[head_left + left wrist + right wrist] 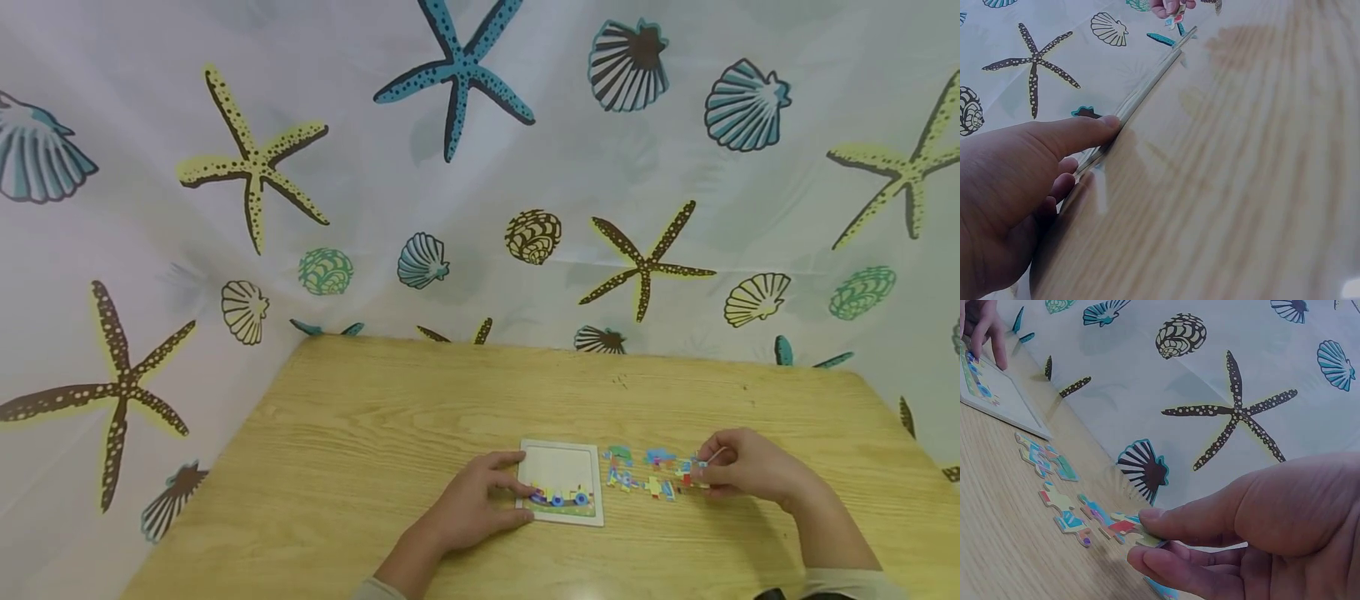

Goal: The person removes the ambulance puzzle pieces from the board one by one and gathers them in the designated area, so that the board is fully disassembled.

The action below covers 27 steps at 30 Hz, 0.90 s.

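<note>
A square puzzle board with a pale frame lies on the table, joined train pieces filling its near part. My left hand holds the board at its left side, thumb by the near corner and a fingertip on the pieces. In the left wrist view that thumb lies along the board's edge. To the right, my right hand pinches a puzzle piece between thumb and fingers, just over the loose pieces. The fingers cover part of its picture.
Several loose puzzle pieces lie between the board and my right hand, some overlapping in the right wrist view. A wooden table bears everything. Behind and to the sides hangs a white curtain printed with starfish and shells.
</note>
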Tool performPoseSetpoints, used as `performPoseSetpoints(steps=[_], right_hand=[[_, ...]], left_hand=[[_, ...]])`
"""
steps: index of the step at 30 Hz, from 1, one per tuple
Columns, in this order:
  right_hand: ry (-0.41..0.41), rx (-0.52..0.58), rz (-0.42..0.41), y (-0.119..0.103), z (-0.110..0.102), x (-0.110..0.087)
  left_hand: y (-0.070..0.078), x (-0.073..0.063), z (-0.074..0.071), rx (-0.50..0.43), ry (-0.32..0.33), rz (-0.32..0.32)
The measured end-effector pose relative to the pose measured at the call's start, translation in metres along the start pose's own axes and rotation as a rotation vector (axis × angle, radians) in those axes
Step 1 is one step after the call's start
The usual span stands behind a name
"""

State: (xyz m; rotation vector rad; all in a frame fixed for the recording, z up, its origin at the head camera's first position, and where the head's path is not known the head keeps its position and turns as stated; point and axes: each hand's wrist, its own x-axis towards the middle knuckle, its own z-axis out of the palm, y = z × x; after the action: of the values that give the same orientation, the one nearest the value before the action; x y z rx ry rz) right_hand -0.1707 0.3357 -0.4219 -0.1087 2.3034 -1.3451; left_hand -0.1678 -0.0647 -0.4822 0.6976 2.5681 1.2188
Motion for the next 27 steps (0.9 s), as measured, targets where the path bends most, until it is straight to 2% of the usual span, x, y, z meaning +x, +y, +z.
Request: performPoseSetpoints(steps=[8, 16, 19, 24, 27], right_hand=[[0.011, -0.051, 0.058, 0.009, -0.006, -0.006], [0.153, -0.208, 0.118, 0.012, -0.002, -0.003], [0.143, -0.159, 0.104, 0.013, -0.005, -0.001], [0.032, 0.057, 0.037, 0.020, -0.015, 0.003], [-0.016, 0.130, 0.011, 0.021, -0.019, 0.005]], left_hand=[[0.000, -0.003, 0.001, -0.015, -0.005, 0.004], [0.001, -0.003, -0.001, -0.015, 0.001, 0.005], [0.001, -0.002, -0.002, -0.021, 0.005, 0.007], [0.001, 0.000, -0.001, -0.018, 0.007, 0.002], [0.001, 0.001, 0.000, -0.014, 0.006, 0.001]])
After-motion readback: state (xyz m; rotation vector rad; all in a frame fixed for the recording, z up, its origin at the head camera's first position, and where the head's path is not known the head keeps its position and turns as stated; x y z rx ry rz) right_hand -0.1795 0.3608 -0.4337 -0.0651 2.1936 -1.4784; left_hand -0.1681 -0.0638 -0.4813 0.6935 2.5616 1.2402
